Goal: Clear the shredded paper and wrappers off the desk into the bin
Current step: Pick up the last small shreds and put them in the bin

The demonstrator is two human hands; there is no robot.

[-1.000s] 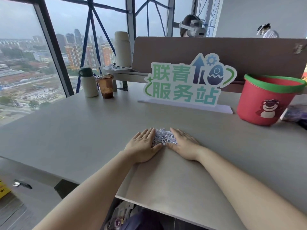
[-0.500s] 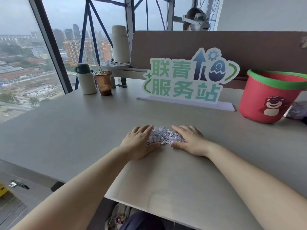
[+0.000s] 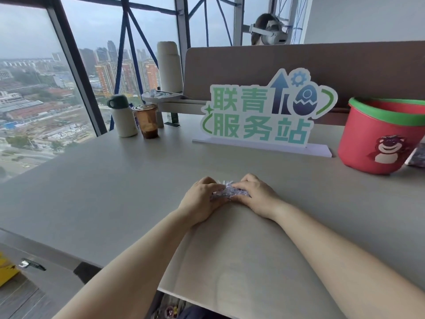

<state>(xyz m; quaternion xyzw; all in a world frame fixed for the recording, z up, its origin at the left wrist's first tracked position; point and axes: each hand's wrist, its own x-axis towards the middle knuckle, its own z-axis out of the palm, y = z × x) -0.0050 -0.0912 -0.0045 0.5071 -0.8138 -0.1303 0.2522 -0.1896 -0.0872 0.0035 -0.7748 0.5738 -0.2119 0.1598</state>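
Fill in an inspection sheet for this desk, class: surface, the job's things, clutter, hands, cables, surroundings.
Surface: pale desk, one flat top.
Job's things: shredded paper in one small heap between the hands; red bin with a green rim at the far right, apart from the heap; dark packet beside the bin, cut off by the frame, possibly a wrapper.
Clutter: standing sign; white flask and brown-drink cup at the far left; tall cream bottle behind them.
Hands: left hand and right hand curl their fingers round the heap from either side.
Cables: nothing seen.
Surroundings: brown partition behind the desk, a person in a headset beyond it, window on the left.
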